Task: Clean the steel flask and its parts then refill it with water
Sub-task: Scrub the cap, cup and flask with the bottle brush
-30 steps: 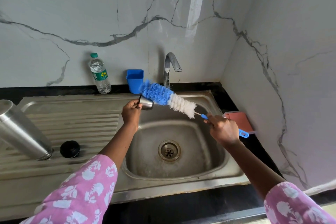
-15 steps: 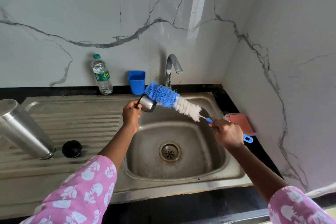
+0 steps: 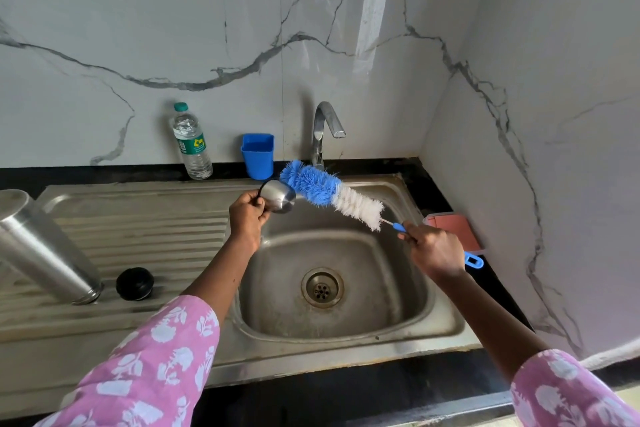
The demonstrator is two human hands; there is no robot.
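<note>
We find the left hand (image 3: pixel 247 218) gripping a small steel cup (image 3: pixel 278 196) above the sink basin (image 3: pixel 398 253), its blue brush tip touching the cup. The right hand (image 3: pixel 434 248) clasps the bottle brush (image 3: pixel 330 192) handle. We note the steel flask (image 3: pixel 45 250) and black stopper (image 3: pixel 134 283) on the drainboard (image 3: pixel 145 229).

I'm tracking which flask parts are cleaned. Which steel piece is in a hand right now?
The small steel cup, gripped by the left hand over the sink. The tall flask body stands untouched on the drainboard.
</note>
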